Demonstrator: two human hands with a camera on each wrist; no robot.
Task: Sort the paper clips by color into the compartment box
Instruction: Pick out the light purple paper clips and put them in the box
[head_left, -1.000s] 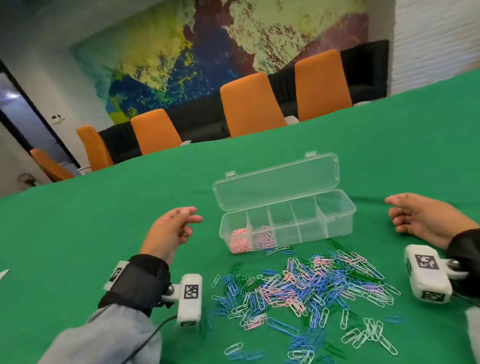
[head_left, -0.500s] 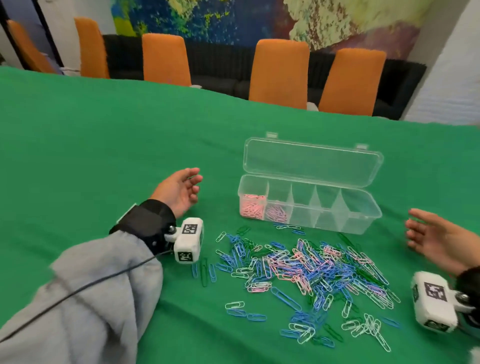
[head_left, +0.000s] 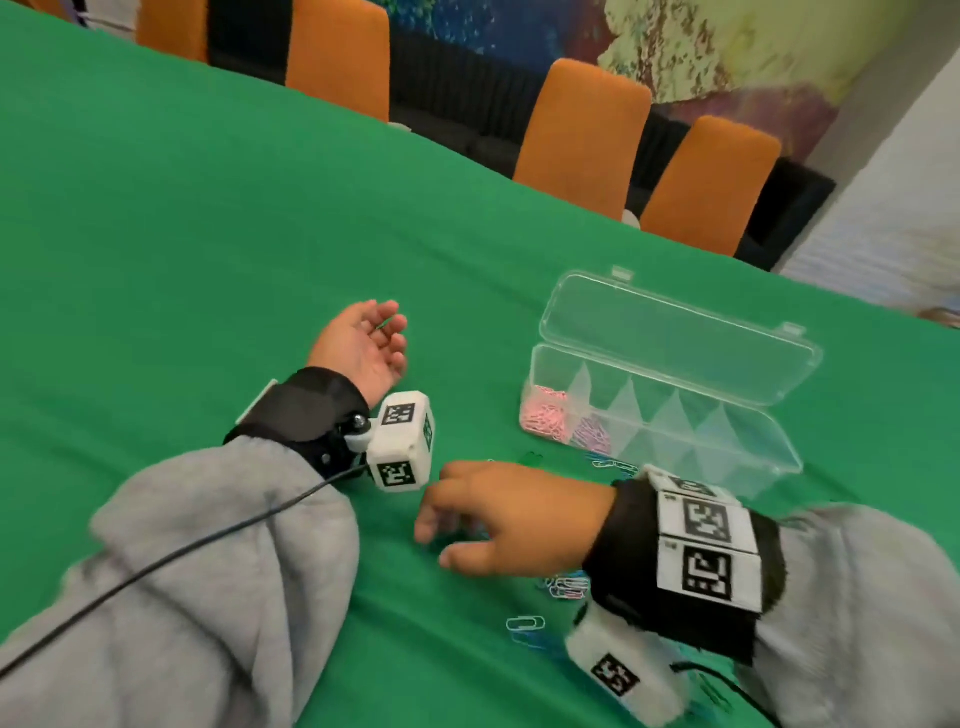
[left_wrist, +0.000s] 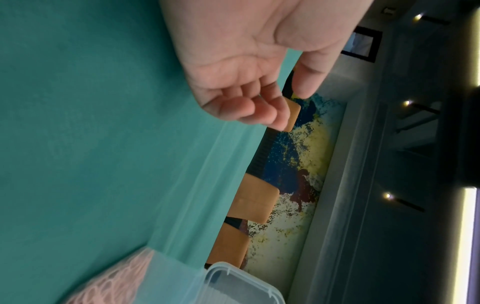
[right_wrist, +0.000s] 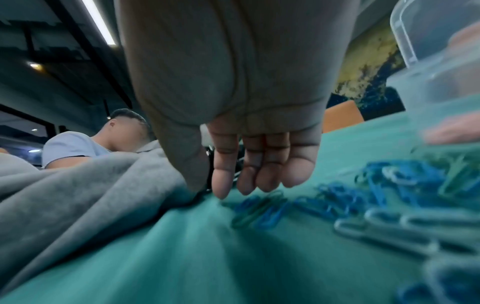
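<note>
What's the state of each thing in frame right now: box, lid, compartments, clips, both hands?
compartment box: on the table, open
lid: hinged back, lying behind the box
end compartment: holds pink clips
second compartment: holds purple clips
other compartments: look empty
loose paper clips: unsorted, scattered on the green cloth
left hand: idle, palm up, holds nothing
right hand: fingers extended down over the clips, nothing gripped

open green cloth (head_left: 208, 234) left, compartment box (head_left: 670, 415) blocking right
</note>
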